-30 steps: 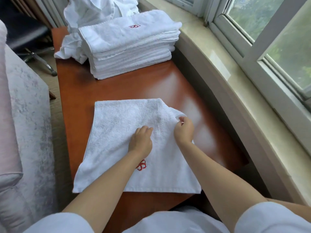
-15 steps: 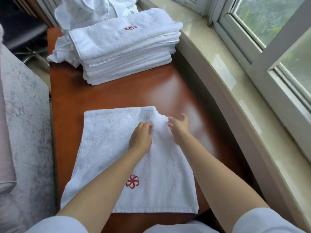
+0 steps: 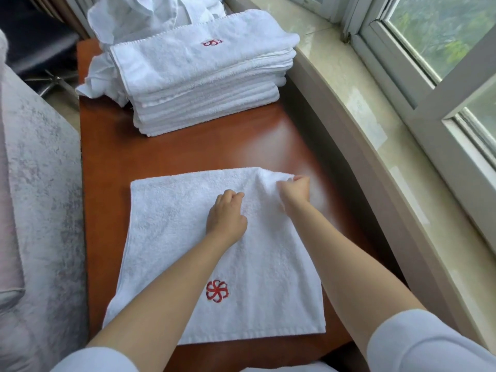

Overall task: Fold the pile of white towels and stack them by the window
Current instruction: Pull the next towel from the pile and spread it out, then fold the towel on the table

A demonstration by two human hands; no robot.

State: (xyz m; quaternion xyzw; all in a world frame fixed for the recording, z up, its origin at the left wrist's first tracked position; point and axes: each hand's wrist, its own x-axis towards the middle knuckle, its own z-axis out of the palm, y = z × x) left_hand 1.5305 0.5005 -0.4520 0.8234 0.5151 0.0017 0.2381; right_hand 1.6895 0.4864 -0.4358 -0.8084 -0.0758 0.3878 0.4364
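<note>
On the counter point(image 3: 188, 151), near the front edge: one towel point(image 3: 171, 237) spread flat, red emblem point(image 3: 217, 290) facing up. Farther back, beside the window sill point(image 3: 357, 84): a stack point(image 3: 204, 84) of folded towels, with an unfolded heap point(image 3: 150, 14) behind it. Left hand point(image 3: 226, 214) rested on the towel's middle, fingers curled under, seemingly pinning the cloth; whether any of it was pinched could not be told. Right hand point(image 3: 294, 189) gripped the bunched far right corner, lifted slightly off the wood.

Judged as the start of a fold. Best done by keeping the left hand pressing as an anchor, carrying the gripped corner across in one smooth sweep, and matching edge to edge before letting go. Worth smoothing the rumple by the corner first, lest a crease get trapped inside and the finished piece sit crooked on the stack.
</note>
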